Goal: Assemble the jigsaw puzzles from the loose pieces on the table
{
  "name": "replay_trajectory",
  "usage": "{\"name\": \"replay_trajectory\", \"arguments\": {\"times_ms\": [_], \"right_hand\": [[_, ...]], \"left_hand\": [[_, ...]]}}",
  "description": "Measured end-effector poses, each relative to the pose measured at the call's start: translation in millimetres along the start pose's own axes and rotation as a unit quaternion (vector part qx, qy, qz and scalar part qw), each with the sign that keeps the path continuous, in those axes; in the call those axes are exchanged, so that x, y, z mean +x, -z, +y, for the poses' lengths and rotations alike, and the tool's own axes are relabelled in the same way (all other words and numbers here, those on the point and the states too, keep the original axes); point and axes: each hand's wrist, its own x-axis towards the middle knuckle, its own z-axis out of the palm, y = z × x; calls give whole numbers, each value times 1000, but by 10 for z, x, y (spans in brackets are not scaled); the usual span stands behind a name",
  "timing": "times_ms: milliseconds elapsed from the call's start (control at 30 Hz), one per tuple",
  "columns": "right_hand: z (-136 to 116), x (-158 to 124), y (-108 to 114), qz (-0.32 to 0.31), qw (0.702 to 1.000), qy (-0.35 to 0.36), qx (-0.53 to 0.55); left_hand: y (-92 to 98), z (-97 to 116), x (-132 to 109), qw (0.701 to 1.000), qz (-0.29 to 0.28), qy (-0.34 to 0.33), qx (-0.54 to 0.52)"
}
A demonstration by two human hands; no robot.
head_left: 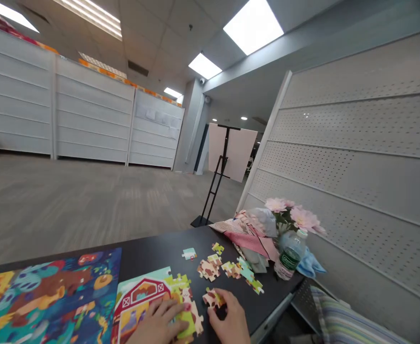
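A partly joined jigsaw puzzle [141, 292] with a red barn lies on the black table. My left hand [160, 321] rests on it, fingers spread and flat. Just right of the puzzle, my right hand [231, 319] has thumb and fingers closed around a brown-and-cream puzzle piece [210, 297] close to the tabletop. Beyond the hands lie loose or partly joined pieces: a brown cluster [209, 268], a pale blue piece [189, 253], a small green piece [217, 248] and a green strip [249, 273].
A colourful picture board [48, 296] covers the table's left side. At the right end are crumpled pink cloths [249, 234], a water bottle [290, 258], pink flowers [305, 217] and a blue cloth [310, 264]. A striped cushion [349, 320] sits below the table's right edge.
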Motion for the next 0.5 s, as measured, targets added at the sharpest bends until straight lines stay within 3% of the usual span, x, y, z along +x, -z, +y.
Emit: {"name": "replay_trajectory", "arguments": {"times_ms": [133, 367, 500], "right_hand": [[66, -154, -80, -7, 997, 60, 49], [50, -195, -12, -64, 994, 79, 33], [61, -192, -31, -66, 993, 93, 4]], "left_hand": [[52, 32, -31, 1000, 17, -23, -9], [542, 334, -159, 995, -57, 22, -73], [597, 384, -155, 994, -75, 34, -77]]}}
